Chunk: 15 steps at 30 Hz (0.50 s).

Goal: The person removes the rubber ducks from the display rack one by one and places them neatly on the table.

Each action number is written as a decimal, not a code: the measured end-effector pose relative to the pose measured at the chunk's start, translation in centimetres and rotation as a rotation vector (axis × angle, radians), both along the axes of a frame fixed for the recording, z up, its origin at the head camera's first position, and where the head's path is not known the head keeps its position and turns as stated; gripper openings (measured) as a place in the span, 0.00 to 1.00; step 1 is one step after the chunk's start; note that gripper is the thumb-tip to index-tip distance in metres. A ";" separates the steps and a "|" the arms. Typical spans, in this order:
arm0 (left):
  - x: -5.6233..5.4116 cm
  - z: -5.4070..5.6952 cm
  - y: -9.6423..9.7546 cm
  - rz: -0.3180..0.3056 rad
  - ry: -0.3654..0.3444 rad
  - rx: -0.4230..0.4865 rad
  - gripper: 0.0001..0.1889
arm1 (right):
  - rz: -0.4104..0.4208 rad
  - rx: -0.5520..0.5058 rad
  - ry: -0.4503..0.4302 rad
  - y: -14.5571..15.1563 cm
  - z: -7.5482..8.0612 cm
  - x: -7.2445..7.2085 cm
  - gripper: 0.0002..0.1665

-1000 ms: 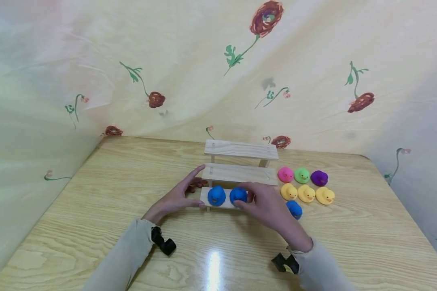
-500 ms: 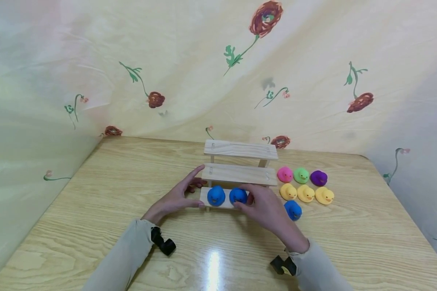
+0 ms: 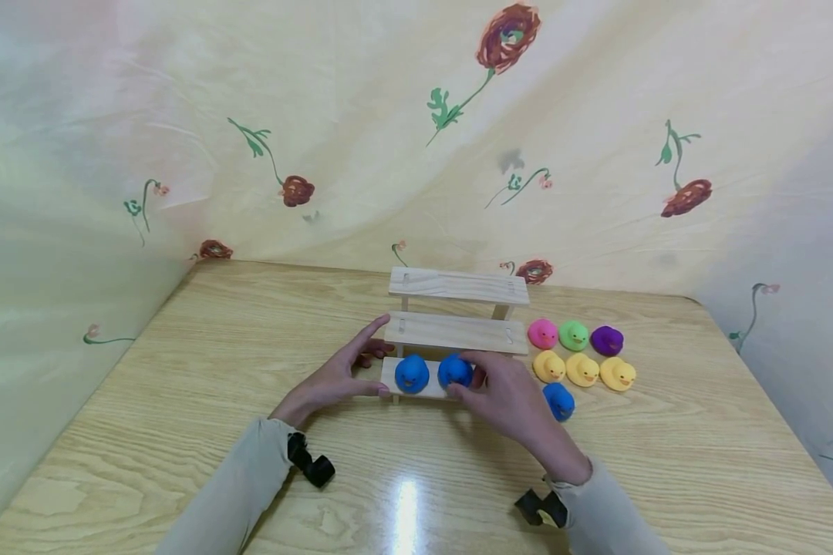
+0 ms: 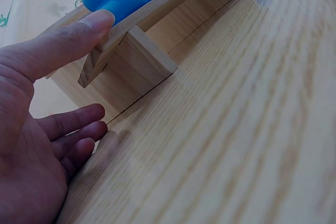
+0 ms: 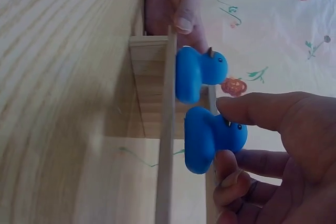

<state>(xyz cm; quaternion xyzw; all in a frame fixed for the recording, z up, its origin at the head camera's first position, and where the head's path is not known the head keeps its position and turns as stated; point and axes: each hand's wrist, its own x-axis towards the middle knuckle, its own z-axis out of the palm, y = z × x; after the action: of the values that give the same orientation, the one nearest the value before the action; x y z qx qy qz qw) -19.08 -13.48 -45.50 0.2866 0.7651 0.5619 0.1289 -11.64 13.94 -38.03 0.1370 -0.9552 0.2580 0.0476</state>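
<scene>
My right hand pinches a blue rubber duck by its head between thumb and fingers. In the right wrist view a narrow gap shows between this duck's base and the lowest board. Left of it, another blue duck sits upright on that board of a three-step wooden shelf. My left hand is spread at the shelf's left end. Its thumb touches the lowest board's end beside the seated duck, while the other fingers lie relaxed by the side support.
Right of the shelf, a third blue duck stands on the table. Behind it are three yellow ducks, then a pink duck, a green duck and a purple duck. Flowered cloth hangs behind the wooden table.
</scene>
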 end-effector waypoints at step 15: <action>0.0 0.8 0.0 -0.006 -0.016 0.000 0.55 | 0.032 -0.047 0.062 1.2 2.1 0.7 0.19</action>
<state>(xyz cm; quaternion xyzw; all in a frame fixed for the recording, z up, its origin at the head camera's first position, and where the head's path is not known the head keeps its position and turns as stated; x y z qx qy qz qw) -19.09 -13.49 -44.72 0.2844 0.7633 0.5638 0.1366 -10.89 15.11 -35.94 0.1593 -0.9446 0.2768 0.0760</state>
